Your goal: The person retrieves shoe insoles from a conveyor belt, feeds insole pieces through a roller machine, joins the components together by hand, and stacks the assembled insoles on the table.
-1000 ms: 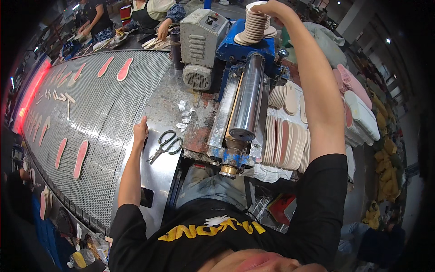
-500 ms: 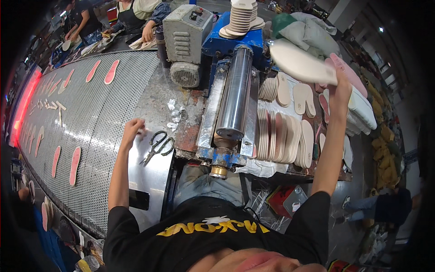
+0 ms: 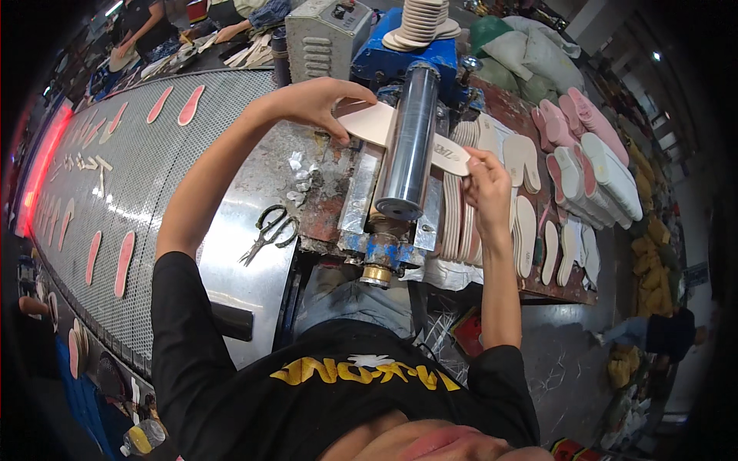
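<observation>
Insole [image 3: 369,121], earlier raised by right hand [image 3: 486,178], now pinched in both hands' fingers [image 3: 338,127] behind roller [image 3: 409,144].

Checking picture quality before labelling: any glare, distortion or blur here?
Head view: glare streaks the shiny roller and the metal table; fisheye bends the mesh conveyor and darkens the corners; both hands, left hand and right hand, and the insole look sharp.

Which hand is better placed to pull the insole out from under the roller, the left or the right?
Probably the left hand. It grips the wide end of the insole on the open side of the roller, while the right hand only pinches the narrow tip beside the stacked insoles.
</observation>
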A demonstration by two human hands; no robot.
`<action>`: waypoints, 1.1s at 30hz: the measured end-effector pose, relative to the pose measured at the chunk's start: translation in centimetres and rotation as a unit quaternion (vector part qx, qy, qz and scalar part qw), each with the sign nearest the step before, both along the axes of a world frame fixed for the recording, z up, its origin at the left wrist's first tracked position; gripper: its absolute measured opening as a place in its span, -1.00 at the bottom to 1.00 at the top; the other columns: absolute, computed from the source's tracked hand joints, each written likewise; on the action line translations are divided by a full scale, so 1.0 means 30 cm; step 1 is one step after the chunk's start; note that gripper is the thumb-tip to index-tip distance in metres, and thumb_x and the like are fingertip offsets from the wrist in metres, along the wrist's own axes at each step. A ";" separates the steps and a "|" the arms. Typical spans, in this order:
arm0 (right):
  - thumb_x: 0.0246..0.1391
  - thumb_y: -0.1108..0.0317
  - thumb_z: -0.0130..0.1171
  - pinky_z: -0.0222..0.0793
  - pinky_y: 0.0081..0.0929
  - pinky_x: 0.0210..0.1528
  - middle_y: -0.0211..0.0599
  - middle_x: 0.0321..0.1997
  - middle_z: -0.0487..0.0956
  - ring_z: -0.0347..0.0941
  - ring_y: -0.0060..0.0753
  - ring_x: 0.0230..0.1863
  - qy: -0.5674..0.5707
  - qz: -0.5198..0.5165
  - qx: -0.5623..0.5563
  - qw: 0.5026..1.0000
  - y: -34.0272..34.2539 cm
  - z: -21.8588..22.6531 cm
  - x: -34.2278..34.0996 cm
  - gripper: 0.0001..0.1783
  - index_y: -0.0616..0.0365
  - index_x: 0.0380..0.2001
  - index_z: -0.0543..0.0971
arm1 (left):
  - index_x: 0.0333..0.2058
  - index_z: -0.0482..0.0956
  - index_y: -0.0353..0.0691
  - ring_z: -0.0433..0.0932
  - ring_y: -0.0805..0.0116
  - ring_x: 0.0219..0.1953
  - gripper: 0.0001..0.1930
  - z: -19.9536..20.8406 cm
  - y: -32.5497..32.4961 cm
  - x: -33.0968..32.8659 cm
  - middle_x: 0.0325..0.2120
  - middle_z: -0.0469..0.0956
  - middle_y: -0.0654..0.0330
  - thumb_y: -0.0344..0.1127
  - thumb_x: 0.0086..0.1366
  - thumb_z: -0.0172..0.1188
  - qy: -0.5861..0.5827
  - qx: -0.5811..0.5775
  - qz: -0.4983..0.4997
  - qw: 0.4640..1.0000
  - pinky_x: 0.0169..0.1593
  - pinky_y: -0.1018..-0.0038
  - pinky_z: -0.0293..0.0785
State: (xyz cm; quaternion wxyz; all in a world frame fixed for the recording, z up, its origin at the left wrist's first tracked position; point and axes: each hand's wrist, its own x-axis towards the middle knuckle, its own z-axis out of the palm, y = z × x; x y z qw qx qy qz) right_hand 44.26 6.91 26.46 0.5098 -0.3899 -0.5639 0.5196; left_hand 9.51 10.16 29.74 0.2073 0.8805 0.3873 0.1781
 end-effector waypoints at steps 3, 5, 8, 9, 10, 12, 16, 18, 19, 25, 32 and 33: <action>0.22 0.26 0.03 -0.12 -0.79 -0.71 -0.51 -0.61 0.40 0.08 -0.84 -0.71 -0.033 0.123 -0.032 0.991 -0.024 0.016 -0.023 -0.67 0.23 -0.04 0.50 | 0.18 0.33 -0.11 0.35 0.14 0.17 -0.06 -0.005 -0.025 -0.081 0.13 0.38 0.12 -0.33 -0.30 0.51 0.031 0.038 0.002 0.999 0.26 0.28 0.27; 0.23 0.26 0.01 -0.15 -0.82 -0.72 -0.56 -0.66 0.30 0.02 -0.86 -0.74 -0.059 0.111 0.003 0.992 -0.020 0.020 -0.013 -0.60 0.21 0.08 0.44 | 0.20 0.29 -0.08 0.36 0.14 0.16 -0.03 -0.013 -0.062 -0.130 0.12 0.40 0.12 -0.42 -0.33 0.47 0.032 0.023 0.035 0.999 0.27 0.27 0.26; 0.24 0.28 0.00 -0.14 -0.81 -0.71 -0.57 -0.65 0.29 0.02 -0.85 -0.73 -0.032 0.097 -0.001 0.995 -0.027 0.013 0.009 -0.60 0.21 0.10 0.41 | 0.24 0.24 -0.03 0.37 0.19 0.15 0.00 -0.080 -0.142 -0.250 0.14 0.38 0.14 -0.34 -0.28 0.51 -0.019 -0.102 0.111 0.988 0.27 0.23 0.25; 0.25 0.29 0.00 -0.14 -0.80 -0.71 -0.58 -0.65 0.29 0.02 -0.84 -0.73 -0.022 0.073 0.002 0.997 -0.031 0.009 0.020 -0.60 0.23 0.09 0.41 | 0.24 0.24 -0.03 0.37 0.19 0.15 0.00 -0.132 -0.194 -0.291 0.14 0.38 0.14 -0.34 -0.28 0.51 -0.025 -0.104 0.127 0.986 0.27 0.23 0.25; 0.25 0.29 0.00 -0.14 -0.80 -0.71 -0.58 -0.65 0.29 0.02 -0.84 -0.73 -0.028 0.088 -0.001 0.996 -0.038 -0.006 0.044 -0.60 0.23 0.09 0.41 | 0.26 0.22 -0.02 0.38 0.17 0.14 0.00 -0.182 -0.267 -0.306 0.14 0.38 0.11 -0.27 -0.24 0.52 -0.151 -0.229 0.132 0.953 0.26 0.21 0.25; 0.24 0.32 0.00 -0.13 -0.79 -0.71 -0.57 -0.65 0.28 0.02 -0.83 -0.73 0.007 0.061 -0.022 0.998 -0.040 -0.062 0.082 -0.61 0.27 0.08 0.40 | 0.30 0.14 -0.07 0.42 0.12 0.11 0.03 -0.332 -0.418 -0.373 0.11 0.38 0.02 -0.02 -0.14 0.50 -0.338 -0.338 0.145 0.866 0.21 0.14 0.30; 0.24 0.30 0.03 -0.09 -0.80 -0.70 -0.52 -0.62 0.30 0.06 -0.81 -0.72 0.005 0.062 -0.052 0.997 -0.042 -0.149 0.170 -0.67 0.30 -0.03 0.45 | 0.24 0.18 -0.21 0.46 0.13 0.07 -0.34 -0.590 -0.708 -0.445 0.11 0.37 0.03 0.12 0.34 -0.03 -0.615 -0.389 0.220 0.650 0.14 0.09 0.40; 0.25 0.30 0.02 -0.08 -0.81 -0.69 -0.53 -0.62 0.31 0.06 -0.81 -0.71 0.008 0.062 -0.060 0.996 -0.050 -0.182 0.203 -0.72 0.27 -0.09 0.47 | 0.22 0.20 -0.21 0.45 0.13 0.08 -0.37 -0.689 -0.797 -0.446 0.11 0.37 0.03 0.13 0.37 -0.09 -0.677 -0.363 0.276 0.577 0.15 0.09 0.38; 0.25 0.31 0.01 -0.09 -0.81 -0.68 -0.54 -0.62 0.30 0.05 -0.80 -0.70 0.008 0.048 -0.066 0.997 -0.050 -0.195 0.208 -0.76 0.25 -0.13 0.49 | 0.20 0.23 -0.22 0.45 0.12 0.08 -0.40 -0.722 -0.822 -0.451 0.12 0.37 0.03 0.13 0.39 -0.15 -0.723 -0.341 0.314 0.512 0.16 0.09 0.37; 0.24 0.29 0.04 -0.05 -0.78 -0.67 -0.52 -0.63 0.31 0.07 -0.79 -0.70 0.033 0.050 -0.115 0.992 -0.069 -0.276 0.223 -0.77 0.25 -0.19 0.49 | 0.14 0.33 -0.29 0.46 0.16 0.08 -0.37 -0.903 -0.862 -0.548 0.06 0.45 0.03 0.15 0.37 -0.12 -0.775 -0.201 0.452 0.393 0.22 0.23 0.32; 0.25 0.29 -0.01 -0.07 -0.76 -0.67 -0.52 -0.63 0.27 0.06 -0.76 -0.68 0.038 0.029 -0.097 0.994 -0.142 -0.241 0.308 -0.74 0.27 -0.14 0.45 | 0.18 0.22 -0.42 0.37 0.11 0.15 -0.22 -0.754 -0.387 -0.737 0.14 0.34 -0.07 0.24 0.32 -0.08 -0.794 -0.171 0.371 0.450 0.22 0.25 0.30; 0.25 0.29 -0.02 -0.06 -0.76 -0.66 -0.52 -0.62 0.27 0.07 -0.76 -0.67 0.052 0.043 -0.088 0.994 -0.152 -0.222 0.309 -0.73 0.28 -0.12 0.44 | 0.20 0.20 -0.41 0.34 0.09 0.18 -0.21 -0.734 -0.329 -0.799 0.15 0.32 -0.09 0.24 0.31 -0.07 -0.817 -0.200 0.297 0.452 0.23 0.24 0.28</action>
